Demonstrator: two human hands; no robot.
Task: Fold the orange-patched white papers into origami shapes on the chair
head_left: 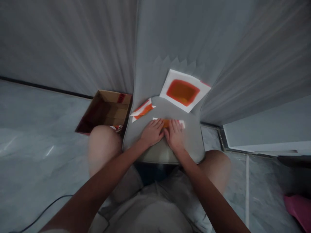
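Observation:
My left hand [154,131] lies flat on a narrow folded strip of white and orange paper [166,123], fingers stretched out over its left part. Beside it, my right hand [175,134] presses flat on the strip's right part, fingers also straight. The strip lies lengthwise across the grey chair seat [160,153]; much of it is hidden under my fingers. To its left is another folded white and orange paper [143,110] with pointed ends. A larger white sheet with a red-orange rectangle [184,92] lies farther back, toward the right.
An open cardboard box [104,110] stands on the floor left of the chair. The chair's backrest [184,32] rises behind the papers. A black cable [46,210] crosses the floor at lower left; a pink object [298,208] is at lower right.

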